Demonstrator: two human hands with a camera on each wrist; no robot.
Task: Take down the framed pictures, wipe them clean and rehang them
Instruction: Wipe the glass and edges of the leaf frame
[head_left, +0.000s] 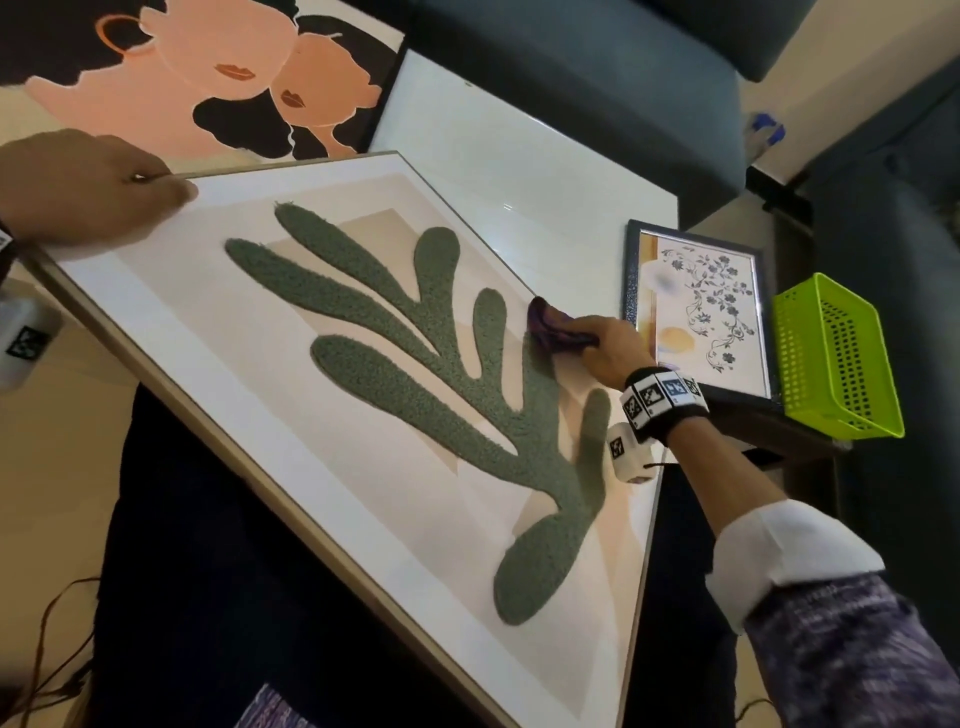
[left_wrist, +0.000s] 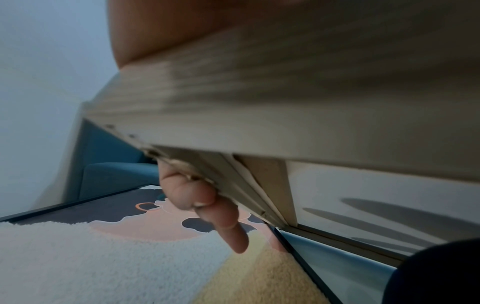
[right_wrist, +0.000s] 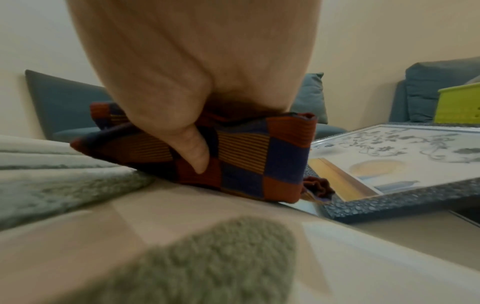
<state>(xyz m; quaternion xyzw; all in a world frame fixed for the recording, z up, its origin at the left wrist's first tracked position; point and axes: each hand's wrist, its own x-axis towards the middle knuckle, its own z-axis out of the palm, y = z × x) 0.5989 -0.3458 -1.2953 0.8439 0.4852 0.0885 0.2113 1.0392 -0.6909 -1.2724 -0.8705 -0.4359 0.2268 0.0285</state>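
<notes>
A large light-wood framed picture (head_left: 218, 395) with a green leaf shape (head_left: 415, 332) lies tilted across my lap and the white table. My left hand (head_left: 98, 187) grips its upper left corner; in the left wrist view its fingers (left_wrist: 192, 197) curl under the wooden frame (left_wrist: 285, 115). My right hand (head_left: 608, 348) holds a folded checked cloth (head_left: 550, 327) pressed on the glass near the right edge. The right wrist view shows the thumb (right_wrist: 192, 148) clamping the red, blue and yellow cloth (right_wrist: 249, 156) onto the glass (right_wrist: 182, 201).
A black-framed picture of two faces (head_left: 218, 88) lies at the back left. On the table's right side a small dark-framed floral picture (head_left: 706, 312) lies next to a lime green basket (head_left: 831, 358). Blue sofa cushions (head_left: 571, 67) stand beyond the white table (head_left: 498, 156).
</notes>
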